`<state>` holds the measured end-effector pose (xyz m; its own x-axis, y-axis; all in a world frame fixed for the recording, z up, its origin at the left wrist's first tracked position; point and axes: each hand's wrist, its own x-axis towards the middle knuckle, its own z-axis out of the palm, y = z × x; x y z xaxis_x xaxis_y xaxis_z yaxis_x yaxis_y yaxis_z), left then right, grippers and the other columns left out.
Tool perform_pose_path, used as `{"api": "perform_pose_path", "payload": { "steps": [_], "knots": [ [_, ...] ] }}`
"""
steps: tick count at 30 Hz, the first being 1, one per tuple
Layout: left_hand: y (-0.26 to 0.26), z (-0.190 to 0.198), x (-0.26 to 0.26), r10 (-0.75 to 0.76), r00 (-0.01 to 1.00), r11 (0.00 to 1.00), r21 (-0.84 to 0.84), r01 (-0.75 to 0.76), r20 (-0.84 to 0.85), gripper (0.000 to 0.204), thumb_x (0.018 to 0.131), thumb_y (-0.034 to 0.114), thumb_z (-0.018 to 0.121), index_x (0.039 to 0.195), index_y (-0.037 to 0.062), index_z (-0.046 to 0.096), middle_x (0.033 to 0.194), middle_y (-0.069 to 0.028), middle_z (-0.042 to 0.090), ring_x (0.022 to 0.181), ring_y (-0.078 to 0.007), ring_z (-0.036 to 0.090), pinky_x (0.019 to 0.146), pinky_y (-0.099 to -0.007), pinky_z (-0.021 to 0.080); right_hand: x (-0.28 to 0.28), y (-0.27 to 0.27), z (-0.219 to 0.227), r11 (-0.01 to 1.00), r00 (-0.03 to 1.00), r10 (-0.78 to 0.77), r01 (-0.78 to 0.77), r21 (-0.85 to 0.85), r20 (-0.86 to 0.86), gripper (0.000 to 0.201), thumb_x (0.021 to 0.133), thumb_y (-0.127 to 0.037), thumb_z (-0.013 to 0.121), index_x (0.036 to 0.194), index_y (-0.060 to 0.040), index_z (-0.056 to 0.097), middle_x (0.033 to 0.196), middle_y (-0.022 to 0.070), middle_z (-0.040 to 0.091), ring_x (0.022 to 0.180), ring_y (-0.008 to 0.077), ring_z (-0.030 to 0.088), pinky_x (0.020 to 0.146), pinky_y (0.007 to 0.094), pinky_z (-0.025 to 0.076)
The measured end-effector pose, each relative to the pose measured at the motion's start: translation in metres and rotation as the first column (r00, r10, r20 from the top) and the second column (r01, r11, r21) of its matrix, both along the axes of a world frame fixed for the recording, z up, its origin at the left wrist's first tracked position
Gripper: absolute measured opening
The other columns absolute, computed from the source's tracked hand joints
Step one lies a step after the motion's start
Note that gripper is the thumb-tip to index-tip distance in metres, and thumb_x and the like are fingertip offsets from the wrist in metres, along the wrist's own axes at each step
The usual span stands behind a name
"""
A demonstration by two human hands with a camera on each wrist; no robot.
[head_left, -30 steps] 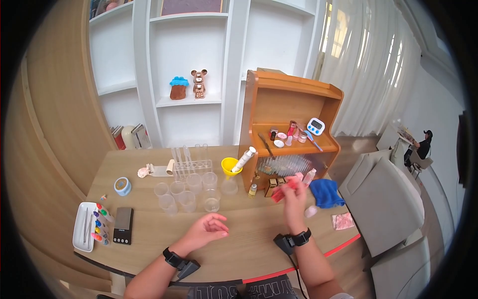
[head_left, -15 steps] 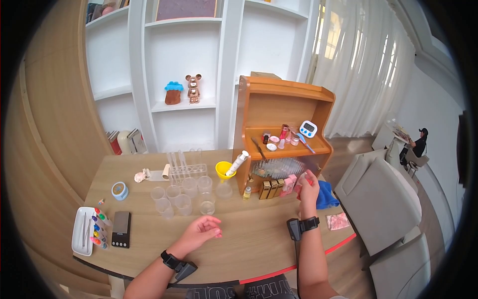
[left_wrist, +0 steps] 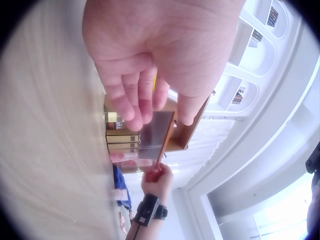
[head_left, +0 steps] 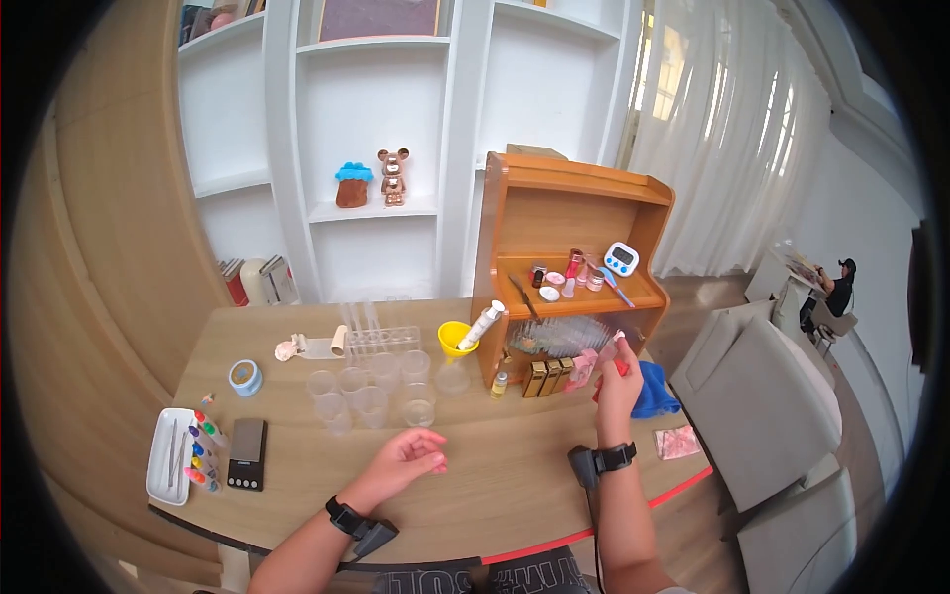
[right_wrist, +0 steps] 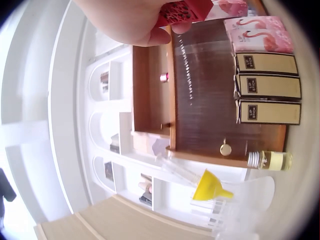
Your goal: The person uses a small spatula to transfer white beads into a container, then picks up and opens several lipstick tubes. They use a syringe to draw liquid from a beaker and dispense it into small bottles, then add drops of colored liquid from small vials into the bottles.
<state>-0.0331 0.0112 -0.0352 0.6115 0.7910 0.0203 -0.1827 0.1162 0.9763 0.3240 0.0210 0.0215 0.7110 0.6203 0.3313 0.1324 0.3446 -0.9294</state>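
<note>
My right hand point(head_left: 618, 391) grips a small red box with a dark cut-out pattern point(right_wrist: 182, 12), beside the front of the wooden cabinet point(head_left: 584, 198). To its left, pink flamingo boxes point(right_wrist: 262, 35) stand in a row with gold-and-black lipstick boxes point(right_wrist: 267, 86) along the cabinet's lower front. Another pink box point(right_wrist: 227, 9) shows just past the red one. In the head view my fingers cover most of the red box. My left hand point(head_left: 406, 462) hovers close over the front of the table with loosely bent fingers, holding nothing.
Clear cups point(head_left: 371, 404), a tube rack point(head_left: 381, 339) and a yellow funnel point(head_left: 457, 339) stand mid-table. A small oil bottle point(head_left: 499, 384) is beside the lipstick boxes. A blue cloth point(head_left: 655, 392) lies right of my right hand; a scale point(head_left: 247, 453) and white tray point(head_left: 170, 455) sit left.
My right hand has moved right with the red box, from in front of the lipstick boxes to the right end of the row. My left hand has barely moved.
</note>
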Motion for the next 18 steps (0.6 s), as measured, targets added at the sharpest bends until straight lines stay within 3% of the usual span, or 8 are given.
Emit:
{"api": "perform_pose_path", "payload": {
  "steps": [2, 5, 7, 10, 12, 14, 16, 18],
  "knots": [
    [0.002, 0.0, -0.002, -0.009, 1.0, 1.0, -0.022, 0.009, -0.011, 0.027, 0.099, 0.008, 0.065, 0.125, 0.0032, 0.057, 0.104, -0.0043, 0.067, 0.096, -0.0142, 0.068, 0.087, -0.0285, 0.056, -0.026, -0.01, 0.005, 0.989, 0.963, -0.066, 0.028, 0.145, 0.262, 0.06, 0.084, 0.001, 0.063, 0.143, 0.0017, 0.052, 0.112, 0.0121, 0.064, 0.09, 0.0137, 0.063, 0.065, 0.0265, 0.054],
    [0.001, 0.0, -0.002, 0.009, 1.0, 1.0, -0.029, -0.009, -0.005, 0.03, 0.097, 0.007, 0.066, 0.125, 0.0037, 0.057, 0.108, -0.0037, 0.066, 0.101, -0.0126, 0.065, 0.089, -0.027, 0.054, -0.062, -0.03, 0.004, 0.99, 0.608, -0.11, -0.003, 0.141, 0.786, 0.063, 0.081, 0.003, 0.065, 0.143, -0.001, 0.054, 0.139, 0.0148, 0.054, 0.117, 0.0211, 0.058, 0.089, 0.0323, 0.054],
    [0.001, -0.002, -0.001, 0.001, 0.999, 1.0, 0.028, -0.002, 0.033, 0.035, 0.095, 0.006, 0.069, 0.128, 0.0045, 0.056, 0.113, -0.0039, 0.064, 0.107, -0.0125, 0.062, 0.091, -0.0271, 0.052, -0.082, -0.041, -0.005, 0.921, 0.723, 0.314, -0.388, -0.014, 0.615, 0.065, 0.078, 0.006, 0.066, 0.142, -0.0002, 0.055, 0.143, 0.0162, 0.052, 0.123, 0.0242, 0.056, 0.1, 0.0326, 0.047],
    [0.003, -0.009, 0.002, 0.033, 0.999, 0.988, 0.152, -0.037, 0.028, 0.048, 0.091, 0.005, 0.074, 0.133, 0.0052, 0.051, 0.122, -0.0047, 0.059, 0.113, -0.0129, 0.058, 0.093, -0.0282, 0.05, -0.097, -0.054, -0.003, 0.802, 0.687, 0.56, -0.59, -0.094, 0.464, 0.063, 0.079, 0.007, 0.066, 0.141, -0.001, 0.057, 0.142, 0.0143, 0.052, 0.101, 0.0141, 0.06, 0.089, 0.0267, 0.046],
    [0.002, -0.012, 0.004, 0.095, 0.995, 0.966, 0.241, -0.092, -0.004, 0.057, 0.089, 0.005, 0.076, 0.138, 0.0057, 0.046, 0.127, -0.0054, 0.057, 0.115, -0.0139, 0.057, 0.094, -0.0294, 0.05, -0.098, -0.054, -0.002, 0.703, 0.628, 0.687, -0.702, -0.114, 0.366, 0.06, 0.083, 0.005, 0.064, 0.142, -0.0033, 0.056, 0.136, 0.0111, 0.057, 0.075, 0.0046, 0.055, 0.075, 0.023, 0.047],
    [-0.002, -0.011, 0.007, 0.177, 0.983, 0.932, 0.328, -0.155, -0.039, 0.064, 0.089, 0.005, 0.076, 0.142, 0.0064, 0.041, 0.13, -0.0059, 0.054, 0.116, -0.0152, 0.056, 0.094, -0.0307, 0.05, -0.094, -0.058, 0.005, 0.516, 0.529, 0.849, -0.828, -0.221, 0.002, 0.057, 0.087, 0.003, 0.063, 0.143, -0.0056, 0.056, 0.13, 0.0081, 0.061, 0.071, 0.0031, 0.053, 0.068, 0.0209, 0.046],
    [-0.005, -0.002, 0.008, 0.165, 0.985, 0.93, 0.34, -0.137, -0.054, 0.065, 0.09, 0.005, 0.075, 0.144, 0.0073, 0.039, 0.131, -0.0064, 0.054, 0.113, -0.0153, 0.058, 0.094, -0.0311, 0.051, -0.093, -0.059, 0.005, 0.375, 0.433, 0.879, -0.886, -0.272, -0.199, 0.054, 0.09, 0.001, 0.062, 0.143, -0.0058, 0.055, 0.12, 0.0044, 0.064, 0.069, 0.0032, 0.052, 0.062, 0.0202, 0.045],
    [-0.005, 0.001, 0.009, 0.11, 0.993, 0.961, 0.262, -0.094, -0.047, 0.061, 0.092, 0.004, 0.072, 0.144, 0.0076, 0.039, 0.131, -0.0074, 0.054, 0.113, -0.0162, 0.059, 0.094, -0.0326, 0.052, -0.104, -0.055, -0.002, 0.307, 0.391, 0.892, -0.892, -0.333, -0.228, 0.052, 0.093, -0.002, 0.061, 0.145, -0.0039, 0.052, 0.106, 0.0, 0.067, 0.067, 0.0048, 0.054, 0.057, 0.0209, 0.044]
  ]
}}
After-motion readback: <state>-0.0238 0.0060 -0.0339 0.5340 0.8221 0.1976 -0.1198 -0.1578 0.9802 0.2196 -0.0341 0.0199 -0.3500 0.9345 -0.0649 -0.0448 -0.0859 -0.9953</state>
